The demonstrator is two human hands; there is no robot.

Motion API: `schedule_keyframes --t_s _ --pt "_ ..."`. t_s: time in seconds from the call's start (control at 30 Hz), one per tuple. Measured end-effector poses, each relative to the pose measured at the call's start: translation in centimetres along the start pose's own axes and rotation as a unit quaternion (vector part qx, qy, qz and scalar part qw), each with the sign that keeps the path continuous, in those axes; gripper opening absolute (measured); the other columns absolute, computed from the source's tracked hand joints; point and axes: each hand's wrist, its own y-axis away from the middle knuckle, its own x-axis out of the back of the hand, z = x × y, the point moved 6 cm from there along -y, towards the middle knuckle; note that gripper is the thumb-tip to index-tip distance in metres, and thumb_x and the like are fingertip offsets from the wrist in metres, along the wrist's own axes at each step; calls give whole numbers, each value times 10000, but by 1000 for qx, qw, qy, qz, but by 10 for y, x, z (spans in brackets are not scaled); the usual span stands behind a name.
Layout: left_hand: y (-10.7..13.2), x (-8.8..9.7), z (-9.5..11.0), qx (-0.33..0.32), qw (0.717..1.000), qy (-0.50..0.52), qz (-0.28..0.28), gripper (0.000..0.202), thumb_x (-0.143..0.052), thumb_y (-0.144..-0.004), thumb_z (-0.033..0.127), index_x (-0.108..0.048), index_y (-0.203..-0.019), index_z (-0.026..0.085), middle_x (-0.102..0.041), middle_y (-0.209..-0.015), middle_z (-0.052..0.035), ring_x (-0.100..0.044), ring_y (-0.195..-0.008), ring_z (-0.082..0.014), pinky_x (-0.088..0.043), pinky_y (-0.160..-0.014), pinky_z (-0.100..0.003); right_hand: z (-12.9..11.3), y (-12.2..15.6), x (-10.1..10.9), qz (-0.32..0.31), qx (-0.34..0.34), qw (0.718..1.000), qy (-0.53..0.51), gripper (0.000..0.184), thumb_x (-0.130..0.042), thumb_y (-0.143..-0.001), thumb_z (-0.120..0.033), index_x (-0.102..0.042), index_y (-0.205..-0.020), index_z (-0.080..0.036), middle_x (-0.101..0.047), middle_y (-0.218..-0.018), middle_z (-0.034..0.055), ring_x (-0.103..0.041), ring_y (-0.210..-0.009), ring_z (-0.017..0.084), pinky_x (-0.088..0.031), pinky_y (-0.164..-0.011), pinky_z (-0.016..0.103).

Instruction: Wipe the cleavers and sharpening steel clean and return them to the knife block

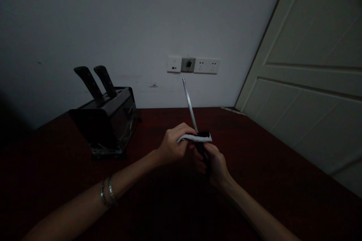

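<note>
A honing steel point(189, 103) with a long, thin metal rod points up and away from me, tilted slightly left. My right hand point(216, 162) is closed around its dark handle point(202, 151). My left hand point(175, 142) pinches a folded cloth point(195, 138), white along its near edge and black on top. That cloth lies against the base of the rod, just above the handle. The fingertips of my left hand are partly hidden behind the cloth. Two metal bracelets circle my left wrist.
To the left stands a knife block point(121, 120) holding two black-handled knives point(89, 83). Sockets and a switch point(188, 64) sit on the wall behind the dark red table point(164, 120). A pale panelled door point(305, 94) rises at the right.
</note>
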Motion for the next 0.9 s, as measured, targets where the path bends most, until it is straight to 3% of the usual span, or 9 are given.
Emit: schedule_keyframes --t_s 0.3,0.47,0.7,0.9 --pt "-1 4 -9 68 998 15 -1 255 -413 -669 33 -581 -836 131 -573 -728 -27 -518 -659 -113 -409 -597 -246 -8 5 -10 -54 -16 998 -28 299 -500 -800 -408 -600 -770 -128 -386 -479 -62 -260 -305 30 -222 -269 145" --pt "-3 9 -21 99 995 1 -26 266 -430 -648 18 -592 -831 126 -579 -736 -16 -510 -654 -103 -392 -600 -225 -25 9 -13 -71 19 997 -18 325 -442 -846 -406 -608 -804 -129 -365 -482 -63 -229 -305 28 -225 -262 140" --pt "-7 32 -47 192 978 -75 30 176 -475 -723 75 -609 -824 127 -608 -709 -4 -510 -610 -90 -387 -565 -197 -28 7 -12 -77 28 996 -43 333 -408 -865 -383 -615 -804 -128 -349 -491 -60 -220 -318 29 -233 -266 133" --pt "2 17 -58 168 976 -121 -66 265 -448 -685 25 -595 -874 141 -613 -810 -22 -545 -721 -114 -431 -693 -248 -27 6 -10 -71 31 995 -56 330 -404 -865 -379 -609 -801 -130 -340 -499 -62 -205 -328 30 -233 -271 131"
